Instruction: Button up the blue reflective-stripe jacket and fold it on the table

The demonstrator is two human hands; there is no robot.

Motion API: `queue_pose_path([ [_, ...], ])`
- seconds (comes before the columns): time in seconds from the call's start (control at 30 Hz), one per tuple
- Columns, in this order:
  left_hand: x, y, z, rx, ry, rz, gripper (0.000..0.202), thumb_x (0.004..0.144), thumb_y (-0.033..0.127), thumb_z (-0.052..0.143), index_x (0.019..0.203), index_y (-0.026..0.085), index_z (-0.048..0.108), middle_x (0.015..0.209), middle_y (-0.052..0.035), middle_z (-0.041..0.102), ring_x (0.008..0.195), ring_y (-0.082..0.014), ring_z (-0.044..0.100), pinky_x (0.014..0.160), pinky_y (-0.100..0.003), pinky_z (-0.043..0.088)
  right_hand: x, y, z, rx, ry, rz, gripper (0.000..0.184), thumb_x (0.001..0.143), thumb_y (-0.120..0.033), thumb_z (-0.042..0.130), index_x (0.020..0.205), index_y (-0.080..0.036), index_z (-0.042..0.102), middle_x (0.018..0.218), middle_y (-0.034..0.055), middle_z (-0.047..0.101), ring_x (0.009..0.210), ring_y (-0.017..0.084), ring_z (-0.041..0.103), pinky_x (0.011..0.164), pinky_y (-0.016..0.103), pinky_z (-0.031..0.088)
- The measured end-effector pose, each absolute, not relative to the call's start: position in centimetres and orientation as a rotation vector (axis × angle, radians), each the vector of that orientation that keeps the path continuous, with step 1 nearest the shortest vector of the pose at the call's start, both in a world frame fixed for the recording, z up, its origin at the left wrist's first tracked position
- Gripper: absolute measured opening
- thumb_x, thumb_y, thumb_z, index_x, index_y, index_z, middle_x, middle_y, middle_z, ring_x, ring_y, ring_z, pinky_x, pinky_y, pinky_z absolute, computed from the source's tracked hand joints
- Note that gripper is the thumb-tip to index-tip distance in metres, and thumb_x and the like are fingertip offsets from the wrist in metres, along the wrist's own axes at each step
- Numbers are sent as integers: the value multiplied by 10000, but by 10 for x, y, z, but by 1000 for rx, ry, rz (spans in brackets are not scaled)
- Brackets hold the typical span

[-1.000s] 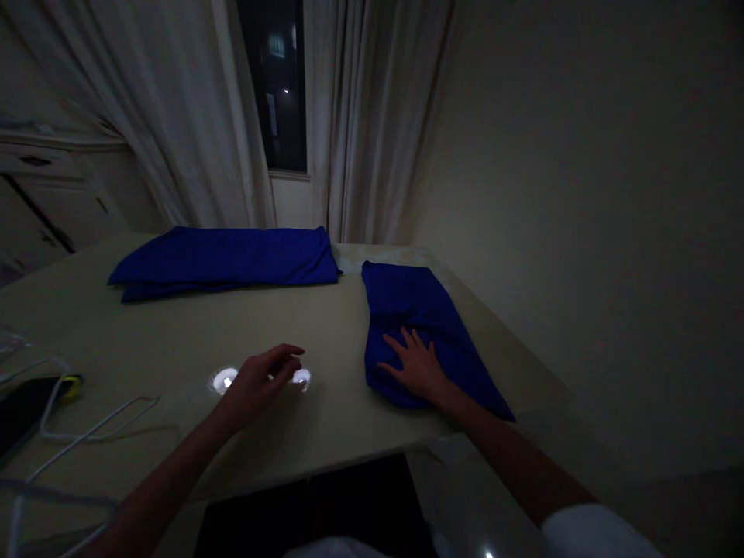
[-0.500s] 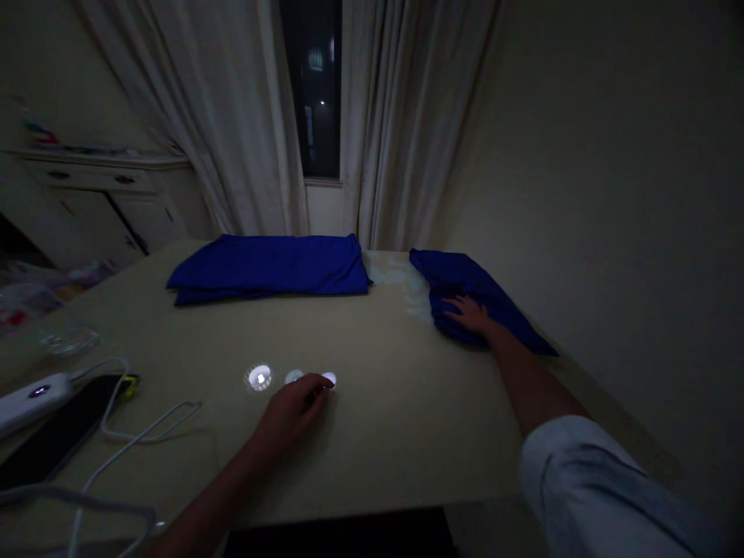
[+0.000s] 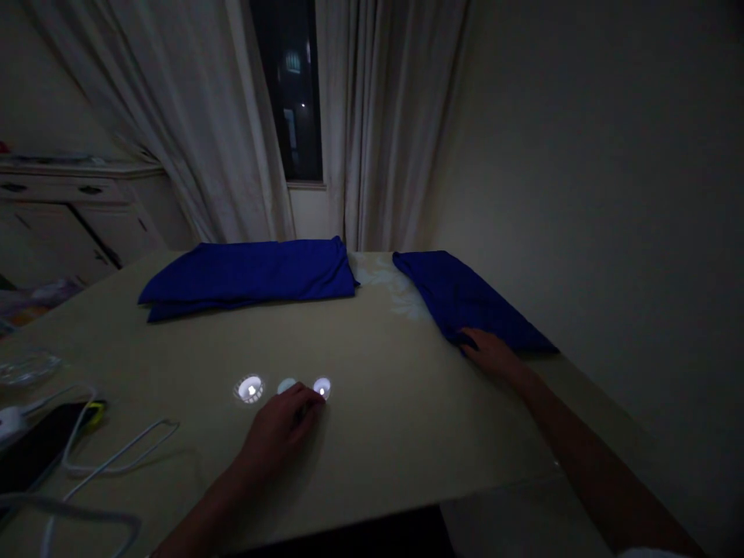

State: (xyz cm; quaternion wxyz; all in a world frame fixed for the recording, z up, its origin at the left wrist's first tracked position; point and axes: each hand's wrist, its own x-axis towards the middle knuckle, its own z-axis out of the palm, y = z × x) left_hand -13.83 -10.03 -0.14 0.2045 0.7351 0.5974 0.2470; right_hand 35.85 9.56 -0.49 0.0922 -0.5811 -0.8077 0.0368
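My right hand (image 3: 488, 353) is at the near corner of a folded blue cloth (image 3: 459, 294) on the right side of the table. Its fingers are bent round the cloth's edge, gripping it. On the tabletop, left of centre, my left hand (image 3: 282, 422) rests with its fingers curled together and no object visible in them. Bright round spots (image 3: 249, 388), apparently lamp reflections, shine on the table beside it. A second folded blue cloth (image 3: 249, 275) lies flat at the far left, apart from both hands.
White cables (image 3: 125, 453), a dark phone-like slab (image 3: 43, 446) and a clear glass dish (image 3: 29, 366) are on the table's left side. Curtains (image 3: 372, 124) and a window (image 3: 291, 101) stand behind the table (image 3: 377, 434). A wall (image 3: 581, 194) borders its right side.
My right hand has drawn back from lying spread on the right cloth to gripping its near edge, which now looks flatter. The left hand has stayed on the table. The view has shifted right.
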Motion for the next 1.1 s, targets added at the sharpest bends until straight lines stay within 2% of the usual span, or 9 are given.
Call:
queue_pose_path([
  [0.1, -133, -84, 6, 2053, 1665, 592, 342, 1015, 419, 438, 1069, 245, 728, 981, -69, 740, 846, -236, 683, 754, -349, 500, 349, 112, -5, -1753, -2321, 87, 476, 976, -282, 515, 1428, -201, 641, 1466, 145, 647, 1323, 310, 634, 1153, 473, 465],
  [0.3, -116, -23, 18, 2167, 1722, 449, 279, 967, 286, 484, 1091, 208, 721, 1038, -84, 743, 882, -219, 697, 801, -330, 505, 323, 143, -10, -1891, -2103, -41, 489, 975, -188, 463, 1436, -247, 614, 1502, 129, 620, 1405, 317, 554, 1183, 658, 340],
  [0.47, -122, 44, 15, 2297, 1940, 474, 386, 959, 190, 494, 1284, 174, 701, 1315, -134, 698, 1215, -266, 657, 998, -352, 518, 318, 139, -20, -1596, -2097, -239, 509, 982, -350, 539, 1466, -203, 600, 1524, 148, 595, 1396, 317, 552, 1226, 586, 315],
  [0.57, -127, 90, 17, 2323, 2044, 545, 463, 962, 179, 503, 1400, 167, 652, 1489, -147, 619, 1354, -292, 586, 1114, -389, 476, 317, 136, -20, -1532, -2116, -180, 502, 987, -384, 540, 1442, -189, 624, 1464, 142, 645, 1330, 308, 601, 1171, 517, 417],
  [0.67, -126, 130, 18, 2220, 2173, 609, 533, 979, 242, 512, 1500, 150, 571, 1583, -161, 538, 1401, -307, 558, 1159, -407, 448, 315, 135, -16, -1571, -2089, -123, 505, 976, -363, 563, 1434, -160, 627, 1428, 160, 663, 1306, 304, 610, 1123, 467, 471],
  [0.77, -125, 157, 14, 2084, 2265, 506, 561, 993, 382, 500, 1484, 127, 593, 1553, -187, 562, 1349, -354, 597, 1093, -440, 500, 314, 135, -14, -1598, -2079, -93, 493, 973, -350, 593, 1433, -177, 627, 1421, 144, 668, 1293, 290, 610, 1123, 445, 468],
  [0.9, -132, 169, 19, 1943, 2322, 446, 490, 989, 450, 474, 1252, 146, 754, 1347, -211, 698, 1166, -409, 683, 904, -470, 566, 313, 134, -15, -1631, -2045, -71, 455, 983, -371, 599, 1395, -183, 648, 1379, 134, 687, 1266, 278, 614, 1111, 420, 466],
  [1.0, -139, 168, 49, 1798, 2378, 522, 465, 1021, 393, 415, 1148, 89, 744, 1120, -225, 754, 1000, -366, 721, 797, -419, 559, 314, 136, -15, -1637, -2036, -54, 443, 984, -380, 604, 1365, -160, 658, 1348, 140, 697, 1234, 278, 624, 1097, 413, 469],
  [1.1, -137, 152, 101, 1787, 2476, 749, 465, 1038, 399, 392, 1109, 69, 711, 1073, -203, 741, 954, -319, 700, 820, -417, 544, 315, 139, -16, -1634, -2048, -55, 437, 978, -388, 616, 1340, -149, 664, 1343, 150, 693, 1217, 285, 629, 1074, 410, 475],
])
